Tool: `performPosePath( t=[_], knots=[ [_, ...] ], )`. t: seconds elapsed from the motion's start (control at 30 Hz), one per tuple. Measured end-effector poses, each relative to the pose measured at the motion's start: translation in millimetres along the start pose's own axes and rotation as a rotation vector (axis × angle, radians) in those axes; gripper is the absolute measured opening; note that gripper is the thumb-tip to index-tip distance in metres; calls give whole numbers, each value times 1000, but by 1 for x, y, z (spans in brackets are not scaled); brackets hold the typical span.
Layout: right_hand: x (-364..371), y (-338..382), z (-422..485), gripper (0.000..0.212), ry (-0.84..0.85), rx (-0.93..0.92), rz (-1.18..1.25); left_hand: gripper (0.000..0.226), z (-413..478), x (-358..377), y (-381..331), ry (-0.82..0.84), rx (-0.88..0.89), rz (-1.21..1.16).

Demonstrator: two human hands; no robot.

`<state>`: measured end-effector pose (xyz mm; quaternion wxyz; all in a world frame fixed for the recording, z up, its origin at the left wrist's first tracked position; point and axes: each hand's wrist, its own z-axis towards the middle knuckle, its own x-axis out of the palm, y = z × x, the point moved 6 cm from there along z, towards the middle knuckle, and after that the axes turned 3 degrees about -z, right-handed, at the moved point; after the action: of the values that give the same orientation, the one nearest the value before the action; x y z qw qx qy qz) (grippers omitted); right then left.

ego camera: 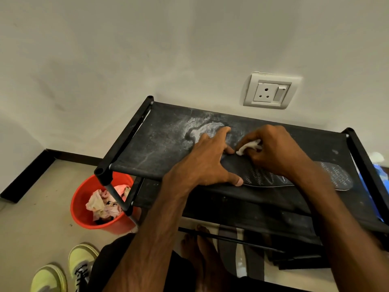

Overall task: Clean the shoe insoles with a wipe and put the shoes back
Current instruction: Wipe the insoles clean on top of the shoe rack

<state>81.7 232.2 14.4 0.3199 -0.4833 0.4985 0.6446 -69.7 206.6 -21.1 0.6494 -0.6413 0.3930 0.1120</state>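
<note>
Insole (273, 178) lies flat on rack top (157, 148), toward its 4 o'clock side; left hand (208, 163) presses it, fingers straight and spread; right hand (273, 150) pinches wipe (248, 146) at its 10 o'clock end. Risk: hard scrubbing could slide insole off near edge; dusty fabric may resoil it.

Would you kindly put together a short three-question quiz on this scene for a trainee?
1. True or false: the right hand grips the white wipe.
2. Multiple choice: the dark insole lies on A) a chair, B) the top shelf of the black shoe rack, C) a windowsill.
3. Fill in the blank: the left hand presses down, fingers straight, on one end of the ____.
Key: 1 true; 2 B; 3 insole.
</note>
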Motion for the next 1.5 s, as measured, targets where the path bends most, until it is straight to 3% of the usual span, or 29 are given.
performPosePath(
  t=[0.1, 0.27, 0.5, 0.83, 1.07, 1.37, 1.5],
  knots=[
    [3, 4, 0, 29, 21, -14, -59, 128, 0, -1, 0, 10, -5, 15],
    [8, 22, -3, 30, 150, -132, 56, 130, 1, -1, 1, 20, -39, 24],
    [-4, -4, -3, 30, 67, 27, -27, 123, 1, 0, 1, 11, 9, 12],
    [-5, 5, -19, 23, 382, -95, 77, 123, 2, 0, 2, -7, 12, 50],
    [-11, 0, -7, 21, 72, 54, -100, 122, 1, -1, 2, -9, 11, 48],
    [-2, 12, -23, 18, 412, -68, 37, 122, 3, -1, 1, -8, 12, 80],
    [-4, 13, -21, 19, 381, -82, -1, 120, 3, -1, 2, -13, 12, 83]
  ],
)
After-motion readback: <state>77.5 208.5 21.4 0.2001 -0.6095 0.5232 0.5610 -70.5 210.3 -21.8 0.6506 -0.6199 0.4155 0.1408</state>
